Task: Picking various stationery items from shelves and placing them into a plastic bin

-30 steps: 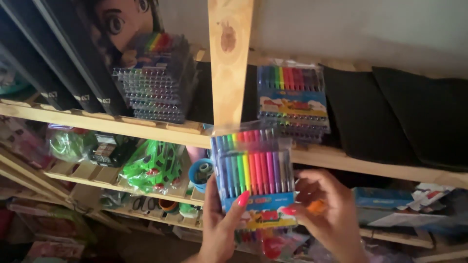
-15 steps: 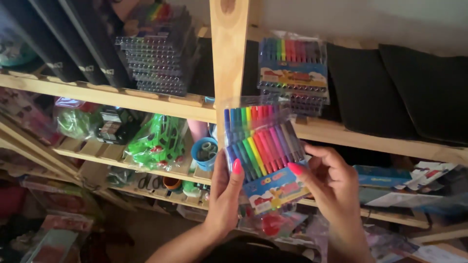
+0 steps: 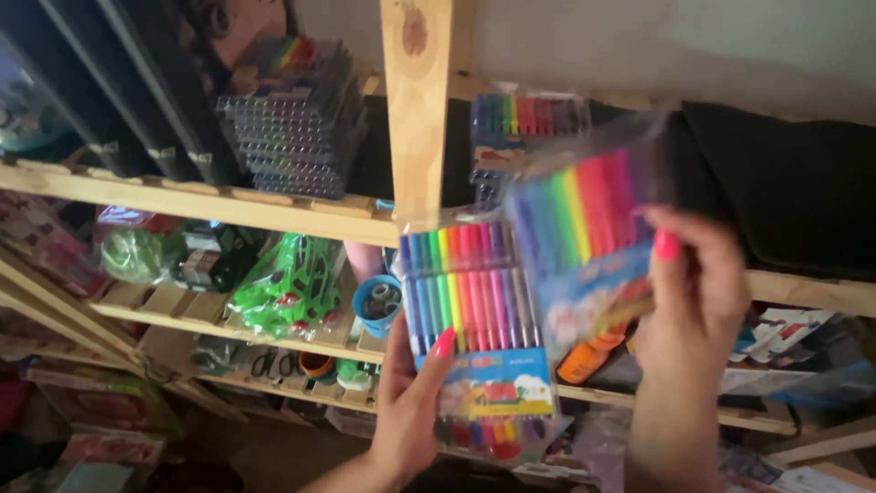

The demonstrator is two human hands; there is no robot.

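Your left hand [image 3: 411, 411] grips one marker pack [image 3: 470, 319] just below the wooden post [image 3: 418, 110]. Your right hand [image 3: 689, 292] clasps a second, blurred pack [image 3: 584, 237] right of the post.

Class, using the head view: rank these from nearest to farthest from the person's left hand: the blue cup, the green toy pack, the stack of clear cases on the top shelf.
1. Blue cup: just left of the left hand.
2. Green toy pack: farther left, same shelf.
3. Clear cases: upper left, top shelf.

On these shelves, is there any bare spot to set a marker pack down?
Little. The top shelf shows bare wood only along its front edge, beside the wooden post. Behind, clear boxes and stacked marker packs fill it. The lower shelf is crowded with green toys.
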